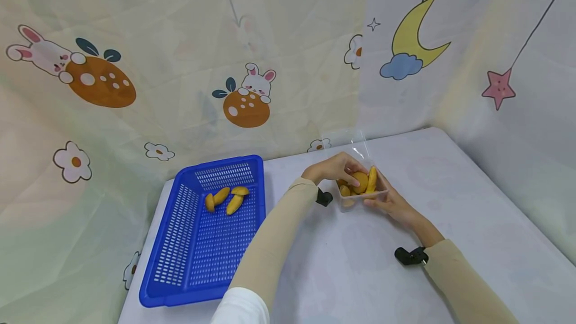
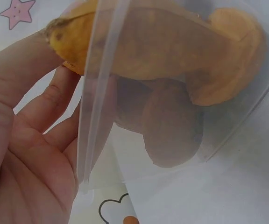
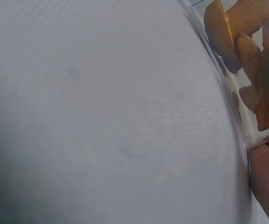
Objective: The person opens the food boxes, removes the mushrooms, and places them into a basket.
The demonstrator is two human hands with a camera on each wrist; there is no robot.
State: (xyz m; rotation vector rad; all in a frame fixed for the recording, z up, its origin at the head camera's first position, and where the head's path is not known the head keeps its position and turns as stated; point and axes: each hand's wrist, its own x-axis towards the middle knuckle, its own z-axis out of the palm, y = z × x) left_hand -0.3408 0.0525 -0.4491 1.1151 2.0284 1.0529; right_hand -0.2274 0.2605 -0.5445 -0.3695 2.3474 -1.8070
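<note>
A clear plastic box [image 1: 347, 204] on the table holds several yellow-brown mushrooms [image 1: 372, 180], and its clear lid [image 1: 360, 145] stands up at the back. My left hand [image 1: 335, 166] reaches over the rim and holds a mushroom [image 1: 360, 182] with a round cap among the others. Through the hazy box wall, the left wrist view shows a thick-stemmed mushroom [image 2: 153, 44] beside the left hand [image 2: 36, 121]. My right hand [image 1: 393, 204] grips the box's right side, thumb at the front. Only part of the right hand [image 3: 267, 182] appears in its wrist view, below the box.
Left of the box stands a blue perforated plastic basket [image 1: 198, 291] with two mushrooms [image 1: 236, 201] lying near its far end. A white cloth covers the table [image 1: 351, 274]. Printed curtains [image 1: 292, 89] hang behind the table and along both sides.
</note>
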